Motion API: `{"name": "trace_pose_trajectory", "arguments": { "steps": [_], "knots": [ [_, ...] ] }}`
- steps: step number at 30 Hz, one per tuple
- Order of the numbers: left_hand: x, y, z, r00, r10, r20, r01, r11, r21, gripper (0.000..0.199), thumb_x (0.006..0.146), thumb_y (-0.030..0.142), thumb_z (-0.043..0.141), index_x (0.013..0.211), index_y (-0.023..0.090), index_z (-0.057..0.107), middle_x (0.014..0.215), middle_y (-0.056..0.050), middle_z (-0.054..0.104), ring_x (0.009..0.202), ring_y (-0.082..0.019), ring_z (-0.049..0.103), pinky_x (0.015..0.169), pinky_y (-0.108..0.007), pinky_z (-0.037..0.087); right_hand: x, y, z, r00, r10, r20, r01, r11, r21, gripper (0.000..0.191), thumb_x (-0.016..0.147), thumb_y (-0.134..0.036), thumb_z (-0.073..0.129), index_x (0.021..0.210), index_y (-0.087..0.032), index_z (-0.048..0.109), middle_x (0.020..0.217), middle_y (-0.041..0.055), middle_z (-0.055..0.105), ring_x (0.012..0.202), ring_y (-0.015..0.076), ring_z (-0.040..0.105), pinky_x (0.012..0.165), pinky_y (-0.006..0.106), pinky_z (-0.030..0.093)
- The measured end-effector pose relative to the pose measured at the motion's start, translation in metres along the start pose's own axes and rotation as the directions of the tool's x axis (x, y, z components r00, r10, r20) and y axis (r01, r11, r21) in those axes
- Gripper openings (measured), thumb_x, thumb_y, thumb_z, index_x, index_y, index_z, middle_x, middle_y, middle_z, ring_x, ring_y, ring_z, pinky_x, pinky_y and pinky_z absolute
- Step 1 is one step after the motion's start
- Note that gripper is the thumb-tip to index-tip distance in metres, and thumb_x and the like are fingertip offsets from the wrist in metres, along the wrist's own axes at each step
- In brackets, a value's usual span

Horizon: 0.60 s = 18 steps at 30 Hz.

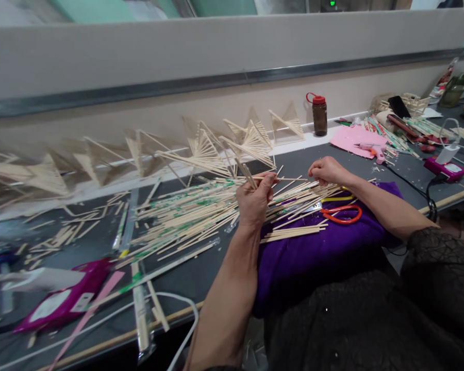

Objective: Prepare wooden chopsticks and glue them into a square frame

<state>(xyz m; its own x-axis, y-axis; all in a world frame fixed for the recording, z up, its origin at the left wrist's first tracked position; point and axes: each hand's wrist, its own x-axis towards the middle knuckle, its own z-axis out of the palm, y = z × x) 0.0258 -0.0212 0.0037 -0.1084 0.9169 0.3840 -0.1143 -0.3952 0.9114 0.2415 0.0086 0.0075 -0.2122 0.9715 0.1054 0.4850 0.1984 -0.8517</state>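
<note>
My left hand (256,200) is closed around a few wooden chopsticks (246,172) that point up and away. One more thin chopstick (292,179) sticks out from its fingers toward the right. My right hand (330,171) is pinched a short way beyond that stick's tip; whatever is in its fingers is hidden. Under both hands spreads a big pile of loose and wrapped chopsticks (185,216). Scissors with red and yellow handles (342,214) rest by the pile on a purple cloth (313,263), next to a small bundle of sticks (294,233).
Fan-shaped stick structures (204,149) stand along the wall. A brown bottle with a red lid (319,116) is behind my right hand. Farther right are a pink glue gun (374,150) and a magenta power strip (444,169); another magenta power strip (67,293) and cables lie front left.
</note>
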Motion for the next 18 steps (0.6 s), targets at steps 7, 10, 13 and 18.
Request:
{"name": "trace_pose_trajectory", "arguments": {
  "steps": [7, 10, 13, 18],
  "knots": [
    [0.004, 0.002, -0.003, 0.997, -0.038, -0.066, 0.035, 0.998, -0.044, 0.025, 0.065, 0.034, 0.075, 0.074, 0.012, 0.069, 0.059, -0.002, 0.066, 0.034, -0.003, 0.039, 0.033, -0.018, 0.02, -0.002, -0.001, -0.008, 0.995, -0.089, 0.055, 0.085, 0.994, 0.061, 0.014, 0.073, -0.024, 0.065, 0.076, -0.012, 0.07, 0.057, -0.0008, 0.062, 0.045, 0.0062, 0.055, 0.044, 0.017, 0.043],
    [0.003, 0.002, -0.001, 0.997, -0.051, -0.066, 0.05, 0.999, -0.022, 0.025, 0.065, 0.034, 0.075, 0.074, 0.011, 0.068, 0.058, -0.002, 0.066, 0.034, -0.003, 0.039, 0.033, -0.018, 0.021, -0.007, -0.005, 0.001, 0.982, -0.185, 0.034, 0.185, 0.983, -0.017, 0.018, 0.073, -0.029, 0.066, 0.08, -0.013, 0.07, 0.065, 0.0004, 0.066, 0.051, 0.0074, 0.058, 0.049, 0.018, 0.044],
    [0.003, 0.001, 0.0, 0.995, -0.063, -0.074, 0.062, 0.998, -0.01, 0.026, 0.064, 0.034, 0.075, 0.073, 0.011, 0.068, 0.057, -0.001, 0.065, 0.034, -0.003, 0.038, 0.033, -0.018, 0.021, -0.01, -0.008, 0.01, 0.961, -0.274, 0.04, 0.277, 0.941, -0.196, 0.019, 0.08, -0.027, 0.06, 0.082, -0.012, 0.071, 0.067, 0.0019, 0.067, 0.057, 0.0089, 0.059, 0.056, 0.02, 0.042],
    [0.003, -0.002, -0.001, 0.994, -0.077, -0.076, 0.08, 0.996, 0.029, 0.025, 0.065, 0.034, 0.074, 0.072, 0.011, 0.068, 0.057, 0.0, 0.064, 0.034, -0.003, 0.038, 0.033, -0.018, 0.022, -0.011, -0.007, 0.021, 0.925, -0.372, 0.08, 0.333, 0.689, -0.644, 0.024, 0.084, -0.019, 0.049, 0.09, -0.014, 0.072, 0.09, 0.0077, 0.071, 0.077, 0.015, 0.061, 0.066, 0.025, 0.036]
  ]
}}
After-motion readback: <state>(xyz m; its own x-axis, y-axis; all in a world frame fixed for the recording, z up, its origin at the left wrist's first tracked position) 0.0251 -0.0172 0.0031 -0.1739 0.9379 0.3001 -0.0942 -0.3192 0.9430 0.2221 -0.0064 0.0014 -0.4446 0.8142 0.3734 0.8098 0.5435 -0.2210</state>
